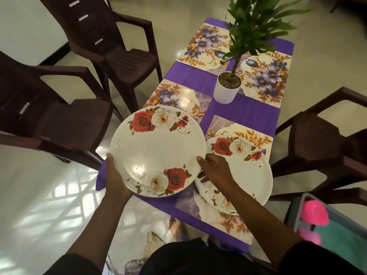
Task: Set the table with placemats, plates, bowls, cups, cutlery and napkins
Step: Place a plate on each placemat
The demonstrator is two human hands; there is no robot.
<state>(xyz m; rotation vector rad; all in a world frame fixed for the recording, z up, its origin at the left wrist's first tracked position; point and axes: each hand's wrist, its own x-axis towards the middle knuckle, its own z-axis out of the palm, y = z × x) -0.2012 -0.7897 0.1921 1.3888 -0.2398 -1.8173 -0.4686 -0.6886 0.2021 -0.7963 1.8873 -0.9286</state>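
left hand grips rose plate rim, carrying it level toward near-left placemat | right hand fingers spread, steadying second rose plate on near-right placemat

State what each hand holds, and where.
Left hand grips the raised plate at its left rim; right hand touches its right rim.

Potted plant blocks my reach along the table centre. Purple strips beside it lie bare. Chairs crowd both long edges.
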